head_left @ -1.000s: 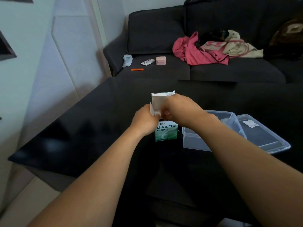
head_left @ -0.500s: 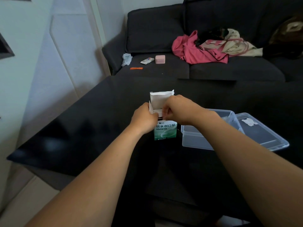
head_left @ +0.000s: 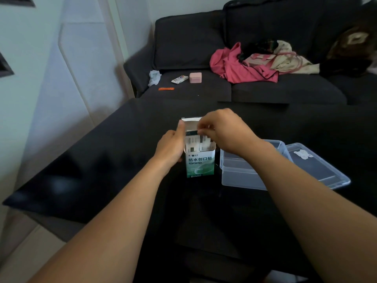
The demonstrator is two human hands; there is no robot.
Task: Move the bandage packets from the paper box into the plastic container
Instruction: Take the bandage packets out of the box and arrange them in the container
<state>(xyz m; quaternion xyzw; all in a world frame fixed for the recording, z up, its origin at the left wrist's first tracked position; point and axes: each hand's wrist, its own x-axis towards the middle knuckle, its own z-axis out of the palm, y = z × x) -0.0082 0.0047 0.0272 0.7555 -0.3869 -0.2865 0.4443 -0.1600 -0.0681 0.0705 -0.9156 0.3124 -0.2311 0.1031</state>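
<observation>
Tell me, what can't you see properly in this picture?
- How many bandage packets remain: the paper box walls and the right hand cover them, head view.
- The packets' print: too small.
- Part of the plastic container floor: the right forearm crosses it.
- The left hand fingertips: behind the box.

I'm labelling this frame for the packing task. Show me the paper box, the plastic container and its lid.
paper box (head_left: 201,165): head view, on its printed green front face.
plastic container (head_left: 236,177): head view, on its clear near wall.
lid (head_left: 324,170): head view, on its flat clear panel.
</observation>
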